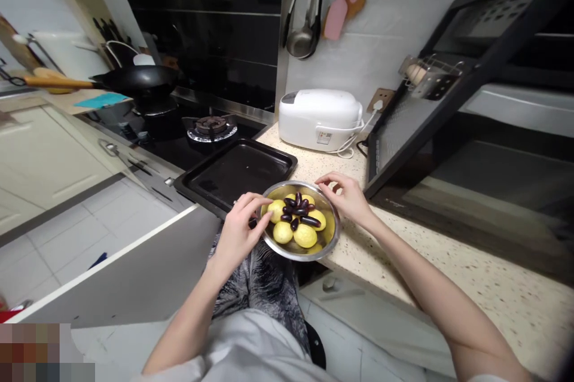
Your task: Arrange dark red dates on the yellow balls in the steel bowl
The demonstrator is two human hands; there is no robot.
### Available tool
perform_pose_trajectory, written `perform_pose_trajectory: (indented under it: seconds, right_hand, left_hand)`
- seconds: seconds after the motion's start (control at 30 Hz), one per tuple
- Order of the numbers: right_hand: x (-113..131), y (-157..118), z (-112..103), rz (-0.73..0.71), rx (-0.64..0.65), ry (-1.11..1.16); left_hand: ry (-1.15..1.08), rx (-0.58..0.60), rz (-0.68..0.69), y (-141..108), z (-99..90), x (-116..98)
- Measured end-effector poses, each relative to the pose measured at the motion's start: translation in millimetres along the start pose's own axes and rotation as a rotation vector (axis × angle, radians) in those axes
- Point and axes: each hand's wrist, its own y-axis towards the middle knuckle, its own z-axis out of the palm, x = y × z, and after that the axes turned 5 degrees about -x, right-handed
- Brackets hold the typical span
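A round metal bowl [330, 243] sits at the counter's front edge, partly over it, between my two hands. Inside are several round yellow fruits [305, 236], with several long, dark purple grapes [310, 222] lying on top of them. My left hand [242, 223] grips the bowl's left rim, fingers over the edge and thumb against the side. On the far right rim, my right hand [343, 193] pinches the edge between thumb and fingers. A black baking tray [237, 173] lies just behind and left of the bowl, reaching onto the stove.
A white rice cooker [320, 119] stands against the wall. To the right is a dark oven [484, 191] with an open-looking rack above. A black wok [139, 80] rests on the gas stove [210, 125]. A cabinet door [147, 262] sticks out at my left.
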Motion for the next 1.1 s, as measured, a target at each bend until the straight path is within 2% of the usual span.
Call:
perform_pose_trajectory:
  seconds: [0.07, 0.17, 0.3, 0.47, 0.63, 0.77, 1.0, 1.1]
  right_hand:
    - [-11, -3, 2, 0.054, -0.075, 0.033]
    - [-24, -8, 6, 0.123, -0.205, 0.074]
    - [-29, -11, 11, 0.057, -0.259, 0.096]
    - [-23, -15, 12, -0.127, -0.185, 0.079]
    - [-27, -23, 12, -0.224, -0.153, 0.058]
    - [-33, -23, 13, -0.251, -0.183, 0.042]
    - [-35, -23, 15, -0.254, -0.187, 0.001]
    - [-36, -23, 15, -0.254, -0.196, -0.007]
  left_hand:
    - [0.007, 0.018, -0.01, -6, -5.1, 4]
    - [0.006, 0.113, 0.035, -5, -13.0, 8]
    - [-0.061, 0.352, 0.149, 16, -12.6, 9]
    - [-0.059, 0.651, 0.322, 50, 17.5, 22]
    - [-0.043, 0.827, 0.4, 69, 45.5, 33]
    - [0.032, 0.846, 0.396, 72, 50.4, 27]
    - [0.103, 0.766, 0.464, 66, 43.9, 13]
    - [0.097, 0.767, 0.47, 65, 44.3, 11]
